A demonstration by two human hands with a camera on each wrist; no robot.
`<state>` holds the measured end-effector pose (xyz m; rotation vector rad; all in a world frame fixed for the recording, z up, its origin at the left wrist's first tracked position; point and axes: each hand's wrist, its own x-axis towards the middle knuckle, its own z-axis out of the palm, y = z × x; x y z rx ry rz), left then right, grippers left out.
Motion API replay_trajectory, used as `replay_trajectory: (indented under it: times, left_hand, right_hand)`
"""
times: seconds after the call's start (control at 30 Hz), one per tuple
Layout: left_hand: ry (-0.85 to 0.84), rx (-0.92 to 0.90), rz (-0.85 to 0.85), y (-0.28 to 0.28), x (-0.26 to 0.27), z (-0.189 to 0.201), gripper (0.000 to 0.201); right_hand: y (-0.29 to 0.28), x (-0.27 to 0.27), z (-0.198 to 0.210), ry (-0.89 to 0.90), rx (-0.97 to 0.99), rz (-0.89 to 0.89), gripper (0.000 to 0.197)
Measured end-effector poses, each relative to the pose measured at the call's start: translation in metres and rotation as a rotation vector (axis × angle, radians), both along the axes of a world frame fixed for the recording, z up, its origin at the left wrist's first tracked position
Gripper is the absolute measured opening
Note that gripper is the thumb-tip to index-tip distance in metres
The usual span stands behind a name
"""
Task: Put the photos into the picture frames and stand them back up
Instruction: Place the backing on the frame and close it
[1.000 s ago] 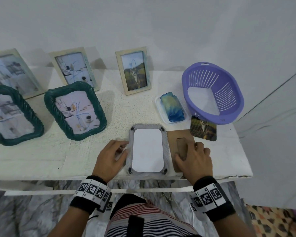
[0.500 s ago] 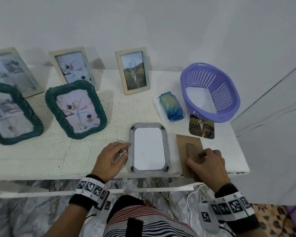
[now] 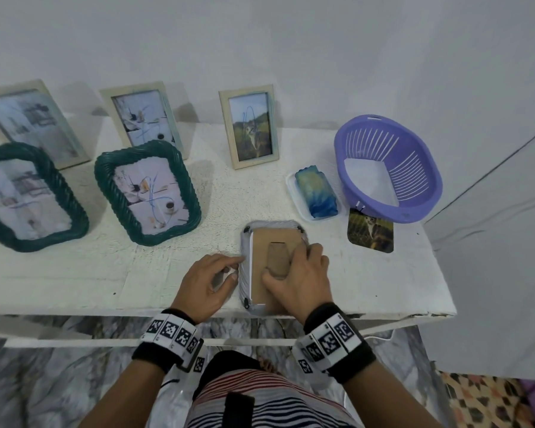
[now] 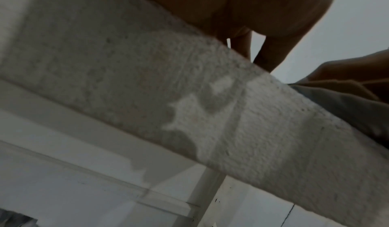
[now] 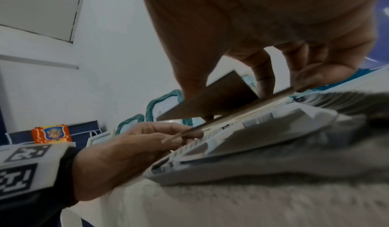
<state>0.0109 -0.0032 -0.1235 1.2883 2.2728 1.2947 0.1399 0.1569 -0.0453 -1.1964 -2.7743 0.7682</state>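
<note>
Since half a second ago, the cardboard backing [image 3: 264, 257] has moved onto the grey frame [image 3: 245, 274]. Right hand [image 3: 300, 274] fingers pinch it; left hand [image 3: 206, 282] fingers, loosely curled, touch the frame's left edge.

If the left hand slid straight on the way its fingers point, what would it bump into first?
The left hand points right, and its fingertips are already at the left edge of the grey frame lying face down. That edge would probably meet it first, just before the brown backing board held by the right hand.
</note>
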Motion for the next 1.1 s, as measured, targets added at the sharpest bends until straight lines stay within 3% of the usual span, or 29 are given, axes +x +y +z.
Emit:
replay_trajectory:
  times: [1.1]
  left_hand:
    - [-0.004, -0.020, 0.020, 0.002, 0.004, 0.007, 0.032]
  right_hand:
    - [0.003, -0.002, -0.014, -0.088, 0.072, 0.103, 0.083]
